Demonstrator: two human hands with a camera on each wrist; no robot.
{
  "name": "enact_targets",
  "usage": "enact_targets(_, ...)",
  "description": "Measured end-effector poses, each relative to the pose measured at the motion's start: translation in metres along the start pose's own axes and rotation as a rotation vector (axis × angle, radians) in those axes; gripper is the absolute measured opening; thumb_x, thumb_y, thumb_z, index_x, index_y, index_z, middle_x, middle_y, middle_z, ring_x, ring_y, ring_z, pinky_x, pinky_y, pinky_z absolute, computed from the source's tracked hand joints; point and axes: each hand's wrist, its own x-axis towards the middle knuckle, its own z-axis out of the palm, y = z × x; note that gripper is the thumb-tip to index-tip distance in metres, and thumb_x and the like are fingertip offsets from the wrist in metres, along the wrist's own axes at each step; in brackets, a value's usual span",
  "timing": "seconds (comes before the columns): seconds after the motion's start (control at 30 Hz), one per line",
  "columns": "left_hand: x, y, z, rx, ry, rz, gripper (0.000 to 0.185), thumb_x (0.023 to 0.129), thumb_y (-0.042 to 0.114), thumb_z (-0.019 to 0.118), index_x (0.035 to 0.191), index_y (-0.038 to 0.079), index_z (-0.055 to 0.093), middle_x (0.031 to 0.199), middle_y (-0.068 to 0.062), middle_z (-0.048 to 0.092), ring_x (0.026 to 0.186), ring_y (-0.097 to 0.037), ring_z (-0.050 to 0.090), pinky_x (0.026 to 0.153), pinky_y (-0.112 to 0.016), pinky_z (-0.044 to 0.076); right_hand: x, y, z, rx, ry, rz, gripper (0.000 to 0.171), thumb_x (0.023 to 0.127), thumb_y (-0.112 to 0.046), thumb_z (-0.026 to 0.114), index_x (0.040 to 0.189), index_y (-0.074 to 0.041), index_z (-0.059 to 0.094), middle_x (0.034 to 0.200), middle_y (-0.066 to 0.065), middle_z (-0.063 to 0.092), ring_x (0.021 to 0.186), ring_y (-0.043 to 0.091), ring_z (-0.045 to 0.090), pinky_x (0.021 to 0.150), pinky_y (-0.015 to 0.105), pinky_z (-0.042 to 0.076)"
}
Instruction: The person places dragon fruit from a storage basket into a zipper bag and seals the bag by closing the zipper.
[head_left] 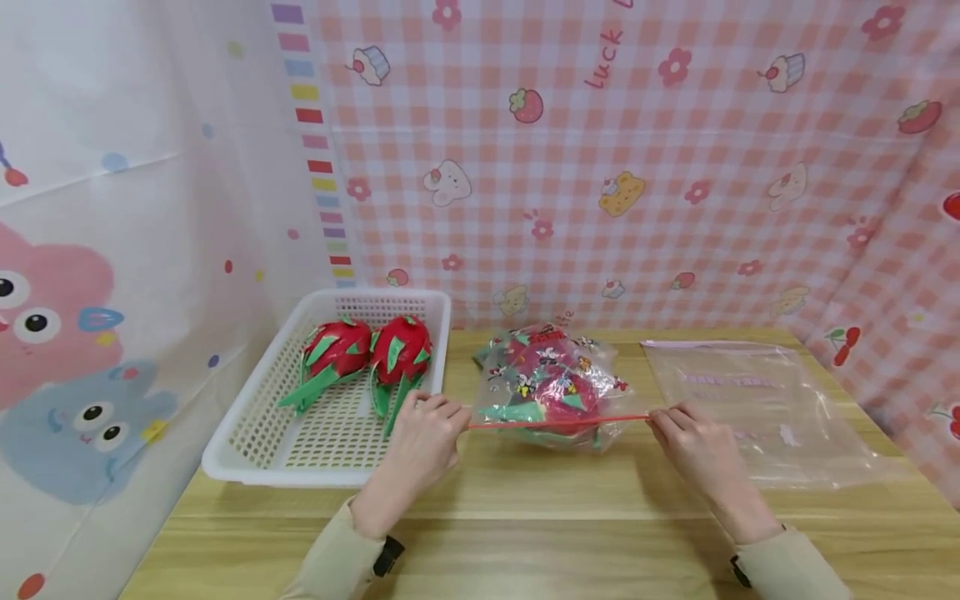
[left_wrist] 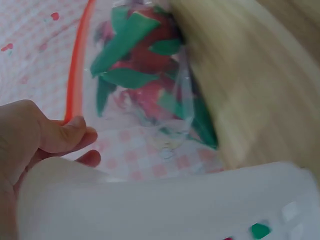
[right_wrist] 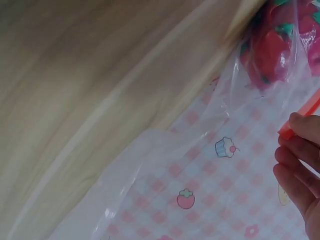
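A clear printed zip bag (head_left: 551, 367) with red and green toy dragon fruits inside lies at the middle of the table. Its red zip strip (head_left: 558, 422) is stretched straight between both hands on the near side. My left hand (head_left: 431, 429) pinches the strip's left end between thumb and fingers, as the left wrist view also shows. At the other end, my right hand (head_left: 693, 442) pinches the strip's corner; its thumb and fingertips show at the edge of the right wrist view. Through the film, the dragon fruits (left_wrist: 145, 55) appear with green leaves.
A white plastic basket (head_left: 247, 425) stands at the left, holding two dragon fruits (head_left: 401, 350). To the right, a flat clear bag (head_left: 757, 400) with a pinkish zip lies on the wooden table (head_left: 525, 533). A checked curtain (head_left: 570, 150) hangs behind the table.
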Motion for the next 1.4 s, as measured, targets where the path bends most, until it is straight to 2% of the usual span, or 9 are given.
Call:
enact_targets(0.37, 0.001, 0.009, -0.016, -0.017, -0.16, -0.067, 0.015, 0.071, 0.007, 0.074, 0.08, 0.013, 0.064, 0.08, 0.001, 0.071, 0.079, -0.019, 0.063, 0.075, -0.036, 0.051, 0.002, 0.004, -0.013, 0.112, -0.065, -0.002, 0.055, 0.102, -0.039, 0.035, 0.076, -0.006, 0.07, 0.07, 0.005, 0.068, 0.063, 0.019, 0.061, 0.049, 0.034, 0.05)
enact_targets(0.47, 0.014, 0.019, -0.023, -0.124, -0.184, -0.092, 0.023, 0.075, 0.017, 0.078, 0.091, 0.01, 0.064, 0.091, -0.004, 0.072, 0.087, -0.022, 0.065, 0.077, -0.035, 0.054, 0.002, 0.012, -0.019, 0.171, -0.069, 0.011, 0.054, 0.101, -0.042, 0.037, 0.079, -0.007, 0.071, 0.073, 0.003, 0.069, 0.065, 0.019, 0.063, 0.053, 0.034, 0.05)
enact_targets(0.63, 0.052, 0.052, -0.023, -0.384, -0.205, -0.137, 0.035, 0.085, 0.024, 0.069, 0.114, 0.007, 0.061, 0.11, -0.008, 0.069, 0.1, -0.021, 0.065, 0.082, -0.031, 0.056, 0.002, 0.037, -0.025, 0.22, -0.072, 0.091, 0.053, 0.099, -0.044, 0.04, 0.088, -0.002, 0.071, 0.08, 0.011, 0.072, 0.067, 0.025, 0.067, 0.059, 0.034, 0.049)
enact_targets(0.77, 0.084, 0.086, -0.008, -0.582, -0.207, -0.152, 0.034, 0.09, 0.022, 0.063, 0.12, 0.007, 0.057, 0.11, -0.007, 0.068, 0.086, -0.015, 0.065, 0.073, -0.019, 0.053, 0.0, 0.064, -0.029, 0.224, -0.119, 0.259, 0.021, 0.089, -0.018, 0.065, 0.094, 0.002, 0.07, 0.083, 0.02, 0.071, 0.065, 0.031, 0.065, 0.056, 0.031, 0.046)
enact_targets(0.83, 0.099, 0.104, 0.0, -0.711, -0.228, -0.178, 0.033, 0.092, 0.022, 0.06, 0.122, 0.007, 0.056, 0.114, -0.007, 0.067, 0.087, -0.014, 0.065, 0.073, -0.015, 0.051, -0.002, 0.079, -0.034, 0.176, -0.195, 0.374, 0.019, 0.082, -0.008, 0.069, 0.099, 0.001, 0.069, 0.086, 0.022, 0.071, 0.062, 0.034, 0.063, 0.051, 0.033, 0.044)
enact_targets(1.0, 0.135, 0.157, 0.024, -1.166, -0.33, -0.415, 0.035, 0.093, 0.017, 0.058, 0.127, 0.008, 0.053, 0.124, -0.006, 0.064, 0.108, -0.011, 0.063, 0.085, -0.012, 0.049, -0.013, 0.122, -0.048, 0.131, -0.414, 0.584, 0.028, 0.089, -0.014, 0.063, 0.111, 0.004, 0.063, 0.099, 0.031, 0.066, 0.08, 0.049, 0.062, 0.061, 0.056, 0.048)
enact_targets(1.1, 0.15, 0.186, 0.043, -1.323, -0.346, -0.608, 0.035, 0.092, 0.016, 0.059, 0.126, 0.009, 0.053, 0.121, -0.005, 0.066, 0.106, -0.009, 0.064, 0.085, -0.012, 0.049, -0.025, 0.147, -0.054, 0.128, -0.505, 0.662, 0.037, 0.092, -0.022, 0.059, 0.116, 0.006, 0.06, 0.104, 0.034, 0.064, 0.09, 0.052, 0.06, 0.064, 0.059, 0.048)
enact_targets(1.27, 0.161, 0.219, 0.068, -1.269, -0.391, -0.87, 0.041, 0.088, 0.019, 0.062, 0.127, 0.014, 0.051, 0.12, 0.0, 0.066, 0.108, -0.011, 0.063, 0.089, -0.019, 0.048, -0.046, 0.175, -0.062, 0.123, -0.7, 0.841, 0.055, 0.097, -0.038, 0.047, 0.126, 0.01, 0.049, 0.116, 0.038, 0.055, 0.101, 0.055, 0.051, 0.071, 0.059, 0.045)
enact_targets(1.4, 0.161, 0.238, 0.082, -1.166, -0.457, -0.976, 0.047, 0.084, 0.019, 0.065, 0.129, 0.017, 0.05, 0.118, 0.002, 0.066, 0.107, -0.012, 0.062, 0.09, -0.025, 0.049, -0.067, 0.187, -0.068, 0.088, -0.758, 0.947, 0.059, 0.098, -0.039, 0.044, 0.125, 0.014, 0.043, 0.119, 0.043, 0.048, 0.101, 0.058, 0.046, 0.078, 0.062, 0.04)
